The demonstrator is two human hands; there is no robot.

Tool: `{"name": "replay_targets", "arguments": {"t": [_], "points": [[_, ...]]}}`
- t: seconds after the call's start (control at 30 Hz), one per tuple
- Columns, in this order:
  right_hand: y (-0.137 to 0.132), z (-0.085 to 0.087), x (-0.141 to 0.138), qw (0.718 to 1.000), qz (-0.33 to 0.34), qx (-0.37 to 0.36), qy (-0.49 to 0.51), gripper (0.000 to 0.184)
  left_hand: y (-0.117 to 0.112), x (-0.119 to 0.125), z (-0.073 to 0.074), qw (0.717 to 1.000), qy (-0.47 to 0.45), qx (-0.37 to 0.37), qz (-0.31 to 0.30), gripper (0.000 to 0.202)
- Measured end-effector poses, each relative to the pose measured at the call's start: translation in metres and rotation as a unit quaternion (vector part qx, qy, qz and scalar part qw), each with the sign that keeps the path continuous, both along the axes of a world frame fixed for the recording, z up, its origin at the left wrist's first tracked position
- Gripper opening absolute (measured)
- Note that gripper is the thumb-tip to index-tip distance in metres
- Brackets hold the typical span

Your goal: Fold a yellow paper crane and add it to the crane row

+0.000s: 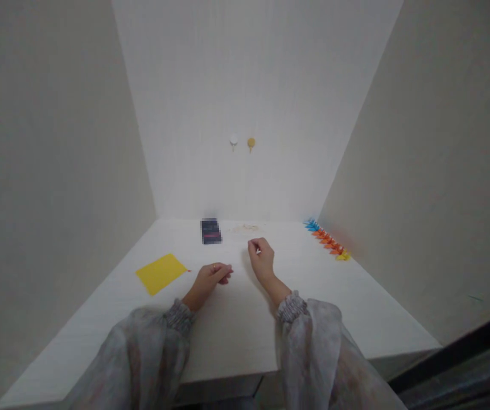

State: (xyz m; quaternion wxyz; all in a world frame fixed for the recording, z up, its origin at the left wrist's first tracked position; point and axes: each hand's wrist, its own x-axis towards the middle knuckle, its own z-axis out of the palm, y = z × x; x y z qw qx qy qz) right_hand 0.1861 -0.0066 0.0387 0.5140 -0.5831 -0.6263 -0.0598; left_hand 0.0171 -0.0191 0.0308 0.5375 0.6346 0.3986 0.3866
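My left hand (pixel 213 277) is low over the middle of the white table (pixel 231 341), its fingers curled and the thumb pressed against them. Farther forward and to the right, my right hand (pixel 263 261) is closed in a loose pinch, with a small gap showing between thumb and curled fingers. Whether either hand holds something small, I cannot make out. The two hands are apart. A yellow sheet of paper (pixel 161 274) lies flat to the left of my left hand, with a tiny red bit (pixel 189 270) at its right corner.
Small folded paper figures (pixel 330 244), blue, orange and yellow, stand in a row along the right wall. A dark, blurred rectangular object (pixel 211 231) lies near the back wall. Brownish marks (pixel 247 228) show beside it. Two round hooks, white (pixel 233 139) and gold (pixel 251 142), are on the back wall.
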Motion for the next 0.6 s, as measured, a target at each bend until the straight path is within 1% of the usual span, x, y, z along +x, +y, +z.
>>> {"name": "replay_targets", "arguments": {"t": [0.07,0.13,0.2,0.27,0.33,0.37,0.43,0.5,0.53,0.6], "points": [[-0.002,-0.004,-0.019,0.999,0.043,-0.008,0.007,0.017,0.0,-0.001,-0.002,1.0,0.013,0.013,0.005,0.036],[-0.006,-0.01,-0.03,0.995,0.093,-0.02,0.009,0.016,0.0,-0.004,-0.005,0.998,0.055,0.041,0.015,0.036],[-0.01,-0.016,-0.034,0.989,0.141,-0.033,0.005,0.014,0.001,-0.011,-0.007,0.983,0.14,0.112,0.042,0.033],[-0.012,-0.021,-0.034,0.983,0.177,-0.045,0.0,0.014,0.003,-0.019,-0.009,0.945,0.239,0.203,0.098,0.026],[-0.012,-0.024,-0.032,0.98,0.194,-0.054,-0.001,0.015,0.006,-0.029,-0.01,0.893,0.333,0.26,0.154,0.023],[-0.011,-0.025,-0.03,0.979,0.197,-0.059,-0.002,0.015,0.007,-0.034,-0.011,0.866,0.378,0.273,0.182,0.025],[-0.009,-0.026,-0.028,0.978,0.198,-0.067,-0.003,0.015,0.011,-0.042,-0.014,0.811,0.468,0.258,0.239,0.039],[-0.006,-0.028,-0.026,0.977,0.198,-0.075,-0.005,0.015,0.015,-0.049,-0.019,0.764,0.546,0.189,0.288,0.053],[-0.005,-0.028,-0.026,0.977,0.198,-0.079,-0.006,0.015,0.017,-0.051,-0.022,0.748,0.572,0.159,0.297,0.055],[-0.005,-0.03,-0.027,0.976,0.201,-0.086,-0.008,0.015,0.019,-0.055,-0.026,0.728,0.603,0.142,0.293,0.052]]}}
